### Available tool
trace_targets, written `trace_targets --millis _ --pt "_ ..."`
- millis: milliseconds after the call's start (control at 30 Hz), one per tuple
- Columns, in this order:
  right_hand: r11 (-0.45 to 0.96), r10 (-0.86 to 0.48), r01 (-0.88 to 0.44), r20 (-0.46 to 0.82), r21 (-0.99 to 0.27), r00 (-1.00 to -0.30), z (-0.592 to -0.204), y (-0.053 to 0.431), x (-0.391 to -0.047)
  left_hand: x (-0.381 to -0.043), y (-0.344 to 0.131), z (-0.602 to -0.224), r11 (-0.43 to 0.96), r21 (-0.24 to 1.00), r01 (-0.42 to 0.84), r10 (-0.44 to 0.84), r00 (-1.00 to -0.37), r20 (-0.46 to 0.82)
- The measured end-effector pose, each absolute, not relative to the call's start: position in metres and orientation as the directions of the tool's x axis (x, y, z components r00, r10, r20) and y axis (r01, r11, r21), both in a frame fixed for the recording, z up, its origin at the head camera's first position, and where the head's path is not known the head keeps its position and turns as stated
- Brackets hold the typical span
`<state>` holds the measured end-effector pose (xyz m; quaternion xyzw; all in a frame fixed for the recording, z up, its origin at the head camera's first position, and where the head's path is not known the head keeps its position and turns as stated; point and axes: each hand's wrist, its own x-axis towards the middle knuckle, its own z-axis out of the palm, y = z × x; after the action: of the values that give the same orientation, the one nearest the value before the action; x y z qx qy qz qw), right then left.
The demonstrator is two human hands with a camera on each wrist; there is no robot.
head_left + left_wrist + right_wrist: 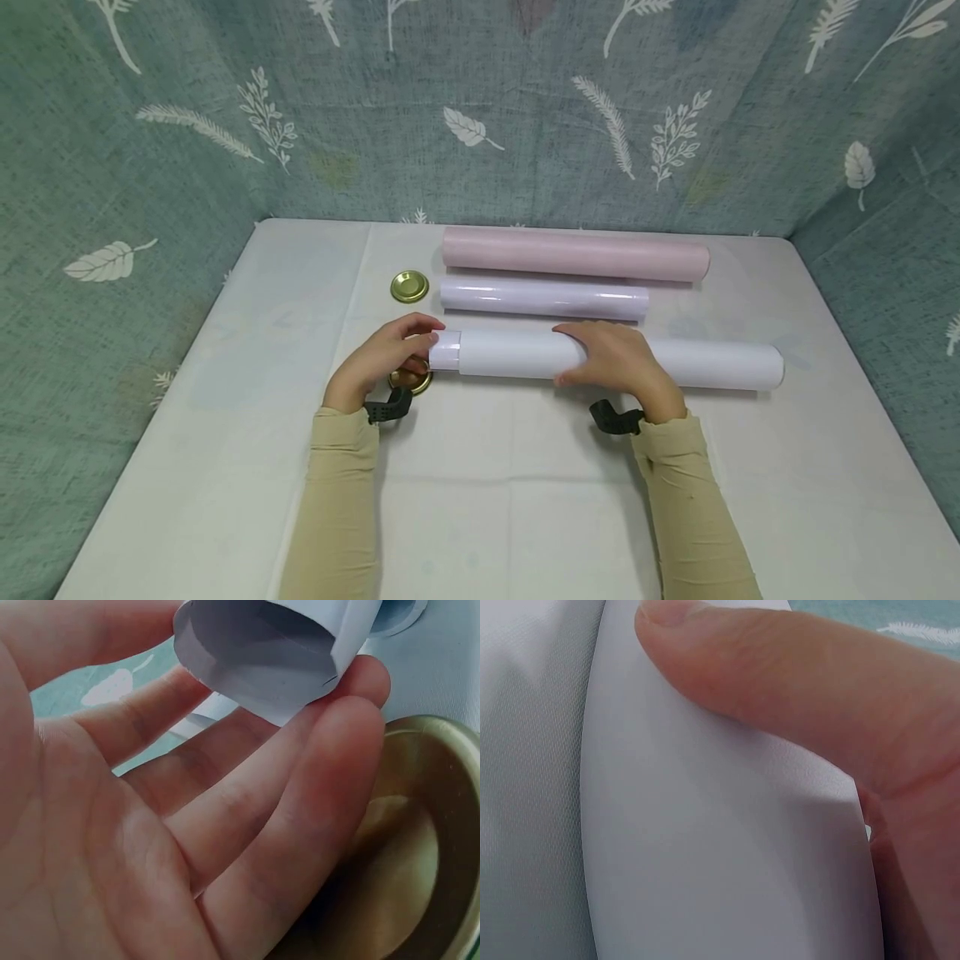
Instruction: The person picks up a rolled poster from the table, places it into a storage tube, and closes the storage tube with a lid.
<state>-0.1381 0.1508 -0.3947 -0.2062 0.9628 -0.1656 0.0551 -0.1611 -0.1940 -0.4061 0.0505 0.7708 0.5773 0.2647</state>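
A long matte white paper roll (510,353) lies across the table, with a glossy white inner roll (445,351) sticking out of its left end. My left hand (384,357) holds that protruding end, thumb and fingers around its rim. In the left wrist view the hollow opening of the inner roll (259,664) faces the palm. My right hand (613,358) grips the matte roll from above near its middle. Its thumb lies along the white surface (712,847) in the right wrist view. Under the left hand sits a gold lid (411,383), partly covered by the fingers.
Behind the matte roll lie a shorter glossy lilac-white roll (543,298) and, farther back, a long pink roll (573,254). Another gold lid (409,286) rests to their left. A patterned green curtain (525,108) encloses the white-covered table (480,517) at the back and sides.
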Motion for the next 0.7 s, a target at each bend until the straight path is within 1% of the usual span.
trace_targets --millis 167,400,533,700 --pt "0.861 -0.415 -0.379 -0.039 -0.34 -0.909 -0.3946 0.1512 -0.1384 -0.1602 -0.193 -0.4057 0.292 0.923 -0.251 0.423 -0.832 -0.36" --pt "0.858 -0.417 -0.382 -0.033 -0.342 -0.908 -0.3967 0.1518 -0.1389 -0.1606 -0.1932 -0.4076 0.34 0.926 -0.163 0.47 -0.824 -0.317" --pt "0.862 -0.413 -0.379 -0.034 -0.338 -0.91 -0.3968 0.1517 -0.1387 -0.16 -0.1929 -0.4074 0.361 0.922 -0.141 0.477 -0.821 -0.312" --pt "0.862 -0.415 -0.379 -0.037 -0.336 -0.909 -0.3958 0.1516 -0.1387 -0.1591 -0.192 -0.4035 0.353 0.926 -0.13 0.501 -0.81 -0.305"
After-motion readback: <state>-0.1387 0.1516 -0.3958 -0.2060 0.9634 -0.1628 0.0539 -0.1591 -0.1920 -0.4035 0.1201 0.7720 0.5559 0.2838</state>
